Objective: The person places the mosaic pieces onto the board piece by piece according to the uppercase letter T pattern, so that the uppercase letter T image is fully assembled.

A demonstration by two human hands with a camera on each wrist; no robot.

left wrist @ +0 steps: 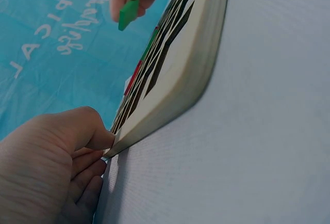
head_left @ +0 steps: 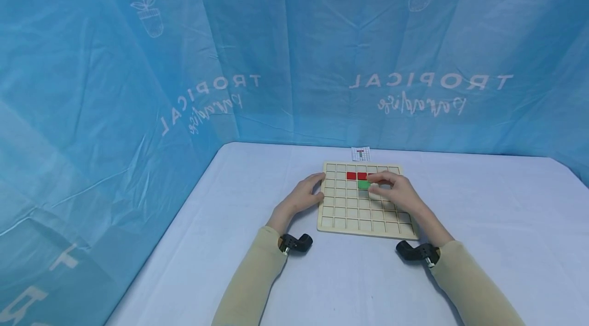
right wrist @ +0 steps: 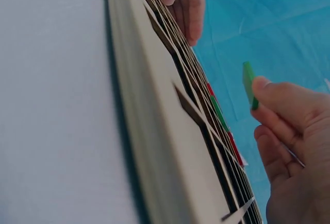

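A pale wooden grid board [head_left: 346, 212] lies on the white table. My left hand [head_left: 301, 195] rests against its left edge, thumb and fingers spread apart along the rim. Over the upper right part of the board, my right hand [head_left: 399, 193] pinches a small green tile [right wrist: 249, 84] between thumb and fingertips. Both wrist views show this tile raised above the grid. Red tiles [head_left: 351, 176] sit in a row near the board's far side, the right end of it covered by my right fingers. Another green tile [right wrist: 219, 113] lies in the grid beside the red ones.
A small printed card [head_left: 361, 154] with a grid pattern lies just behind the board. Blue cloth [head_left: 317, 50] with mirrored lettering hangs behind and to the left of the table [head_left: 349, 280]. A black wrist camera [head_left: 296, 243] sits on each wrist.
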